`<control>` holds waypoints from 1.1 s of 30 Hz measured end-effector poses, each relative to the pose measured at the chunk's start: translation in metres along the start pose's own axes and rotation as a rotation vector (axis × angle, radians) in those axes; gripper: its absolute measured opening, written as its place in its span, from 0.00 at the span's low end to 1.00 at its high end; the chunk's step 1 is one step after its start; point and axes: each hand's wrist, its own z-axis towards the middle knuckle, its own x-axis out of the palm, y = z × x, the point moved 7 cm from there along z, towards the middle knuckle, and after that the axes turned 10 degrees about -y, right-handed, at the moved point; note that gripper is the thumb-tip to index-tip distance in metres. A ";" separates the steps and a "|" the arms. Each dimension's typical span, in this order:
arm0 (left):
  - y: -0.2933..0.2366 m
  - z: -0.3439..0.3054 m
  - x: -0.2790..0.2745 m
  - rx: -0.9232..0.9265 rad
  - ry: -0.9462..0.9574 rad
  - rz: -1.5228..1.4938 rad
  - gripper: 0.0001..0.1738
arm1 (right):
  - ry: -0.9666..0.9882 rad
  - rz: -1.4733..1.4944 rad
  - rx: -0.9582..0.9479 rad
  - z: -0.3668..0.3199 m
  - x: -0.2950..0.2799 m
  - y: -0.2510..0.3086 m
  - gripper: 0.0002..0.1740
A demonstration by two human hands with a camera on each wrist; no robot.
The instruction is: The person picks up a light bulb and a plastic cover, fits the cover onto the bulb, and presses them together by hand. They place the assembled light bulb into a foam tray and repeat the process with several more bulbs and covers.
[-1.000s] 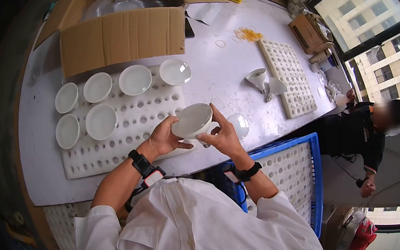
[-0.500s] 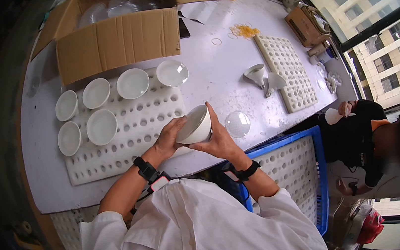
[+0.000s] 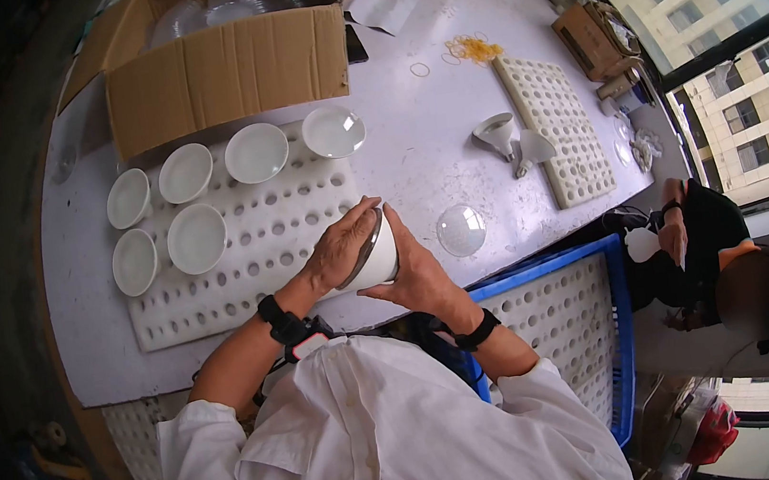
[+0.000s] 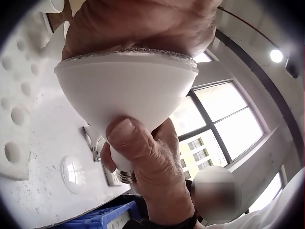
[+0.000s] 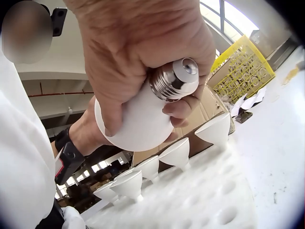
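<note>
My right hand (image 3: 420, 279) grips a white cone-shaped lamp bulb (image 4: 126, 90), its thumb on the side of the cone and its fingers round the neck. The metal screw base (image 5: 174, 81) sticks out of that grip in the right wrist view. Over the wide face of the bulb lies my left hand (image 3: 343, 250), fingers extended and pressing on it. The left hand hides most of this face; a textured rim shows below it in the left wrist view. A clear round lens cover (image 3: 461, 231) lies on the table to the right.
Several bulbs stand face up in a white foam board (image 3: 287, 228) at left. Behind is a cardboard box (image 3: 225, 77) of clear covers. Two loose bulbs (image 3: 496, 130) lie beside another foam board (image 3: 563, 127). A blue crate (image 3: 623, 345) and another person (image 3: 707, 248) are at right.
The bulb has turned so its face points left, toward my left palm. My left hand has shifted from the bulb's edge onto the face. The other person's arms have moved.
</note>
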 end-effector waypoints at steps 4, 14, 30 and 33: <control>0.002 -0.003 -0.001 -0.008 0.003 0.052 0.33 | -0.009 -0.029 -0.033 -0.003 0.004 0.000 0.66; -0.024 -0.019 0.000 0.112 0.050 0.073 0.31 | 0.021 -0.034 0.035 -0.006 0.007 0.015 0.67; -0.021 -0.003 -0.009 0.074 0.039 -0.073 0.40 | -0.151 -0.265 -0.280 0.001 -0.017 0.014 0.59; -0.004 -0.007 -0.014 -0.102 0.098 -0.305 0.39 | -0.330 -0.211 -0.463 -0.008 -0.025 0.016 0.55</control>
